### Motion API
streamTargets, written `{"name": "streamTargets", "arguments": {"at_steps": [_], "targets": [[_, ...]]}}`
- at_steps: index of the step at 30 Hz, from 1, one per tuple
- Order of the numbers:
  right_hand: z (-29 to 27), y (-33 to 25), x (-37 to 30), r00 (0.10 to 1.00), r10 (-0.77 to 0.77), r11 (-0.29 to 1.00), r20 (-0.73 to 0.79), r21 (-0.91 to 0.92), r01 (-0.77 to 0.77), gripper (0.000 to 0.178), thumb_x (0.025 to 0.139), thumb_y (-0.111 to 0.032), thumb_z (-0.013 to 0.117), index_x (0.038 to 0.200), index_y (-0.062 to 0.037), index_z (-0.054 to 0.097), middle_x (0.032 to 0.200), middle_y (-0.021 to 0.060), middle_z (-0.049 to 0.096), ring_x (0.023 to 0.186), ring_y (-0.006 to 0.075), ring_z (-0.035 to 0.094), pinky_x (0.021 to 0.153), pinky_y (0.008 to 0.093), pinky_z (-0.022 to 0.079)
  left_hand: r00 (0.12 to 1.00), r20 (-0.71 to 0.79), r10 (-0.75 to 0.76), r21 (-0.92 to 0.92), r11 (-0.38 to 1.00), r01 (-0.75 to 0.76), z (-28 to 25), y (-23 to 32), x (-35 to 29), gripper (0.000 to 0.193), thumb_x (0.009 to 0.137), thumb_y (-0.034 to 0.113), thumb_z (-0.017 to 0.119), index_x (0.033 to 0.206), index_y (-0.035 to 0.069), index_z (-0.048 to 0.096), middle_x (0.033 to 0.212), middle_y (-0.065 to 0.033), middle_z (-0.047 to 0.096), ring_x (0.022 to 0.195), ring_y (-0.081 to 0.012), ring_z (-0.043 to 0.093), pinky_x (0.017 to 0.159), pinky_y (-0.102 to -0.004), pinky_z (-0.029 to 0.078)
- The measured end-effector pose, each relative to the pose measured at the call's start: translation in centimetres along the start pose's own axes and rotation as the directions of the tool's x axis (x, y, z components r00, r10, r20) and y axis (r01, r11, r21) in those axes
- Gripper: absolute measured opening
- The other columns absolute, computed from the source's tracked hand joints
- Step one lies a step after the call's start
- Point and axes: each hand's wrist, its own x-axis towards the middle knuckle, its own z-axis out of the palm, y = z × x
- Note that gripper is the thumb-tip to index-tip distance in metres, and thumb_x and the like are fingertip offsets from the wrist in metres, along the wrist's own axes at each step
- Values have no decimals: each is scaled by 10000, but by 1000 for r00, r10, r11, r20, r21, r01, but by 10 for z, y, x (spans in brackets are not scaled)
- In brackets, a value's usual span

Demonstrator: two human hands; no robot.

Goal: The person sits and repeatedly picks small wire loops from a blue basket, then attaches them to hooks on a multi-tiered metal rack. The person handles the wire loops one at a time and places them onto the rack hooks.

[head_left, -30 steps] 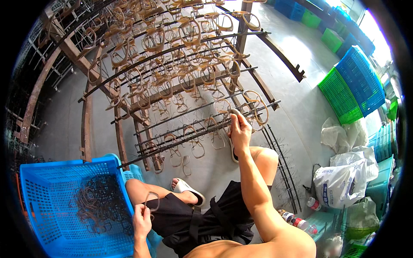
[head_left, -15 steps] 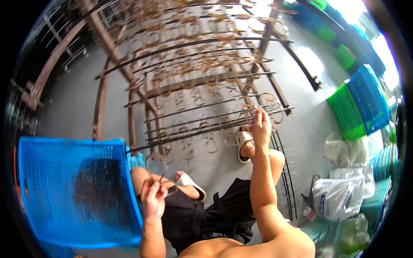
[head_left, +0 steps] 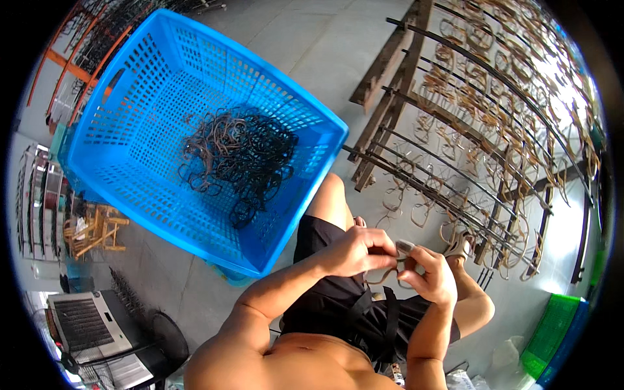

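Note:
My left hand (head_left: 354, 252) and my right hand (head_left: 429, 276) meet in front of my lap, fingers pinched close together. Between them is a thin brown loop (head_left: 380, 281), and its lower curve hangs below the fingertips. A small grey patch shows at the touching fingertips, but I cannot make out what it is. To the left stands a large blue plastic basket (head_left: 195, 244) with pierced walls. Inside lies a tangled heap of thin black and brown loops (head_left: 240, 159).
At the right, a rack of dark rods (head_left: 448, 172) carries many hanging brown loops. A small wooden stool (head_left: 97, 227) and a grey-black machine (head_left: 97, 331) are at the left. A green crate (head_left: 552, 331) stands at the lower right.
My right hand has come away from the rack and joined my left hand at the loop. The view has turned left, so the basket now appears higher and the rack farther right.

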Motion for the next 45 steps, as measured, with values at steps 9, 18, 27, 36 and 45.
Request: {"name": "streamTargets", "arguments": {"at_steps": [9,18,27,36,45], "targets": [[-63,81,-72,95,289,943,-953,300,147,258,920,-265,513,1021,-28,525,772,54,522,457,93,435,383,240,390,605,-775,-185,602,77,795,-190,-212,-56,353,731,216,653,1036,46,600,1065,-198,607,1019,-357,567,864,-474,451],[-81,106,-24,-65,348,910,-935,321,263,181,932,-212,527,858,-47,542,543,-22,439,410,52,401,344,210,367,503,-712,-489,378,337,862,-222,-260,-82,365,885,258,450,1198,73,476,1059,-230,601,1002,-415,560,847,-451,434],[-76,125,-25,64,444,800,-894,427,422,193,956,-219,466,895,-62,561,558,-18,431,396,61,388,322,216,358,551,-674,-491,303,497,813,-213,-218,-77,330,773,6,594,1097,7,534,944,-142,611,842,-212,563,749,-332,445],[-81,128,-19,84,408,795,-909,399,457,189,956,-226,482,911,-66,571,542,-38,396,388,44,304,326,199,238,460,-676,-576,112,537,836,-202,-184,-70,349,818,68,567,1158,-4,532,1075,-139,603,962,-229,565,841,-323,426],[-78,138,-26,183,438,755,-880,471,456,242,970,-264,452,794,-104,496,552,-29,401,421,46,339,361,200,264,571,-689,-445,-65,824,563,-214,-184,-84,435,824,40,544,1247,-4,455,1211,-108,524,1126,-213,480,971,-317,342]]}}
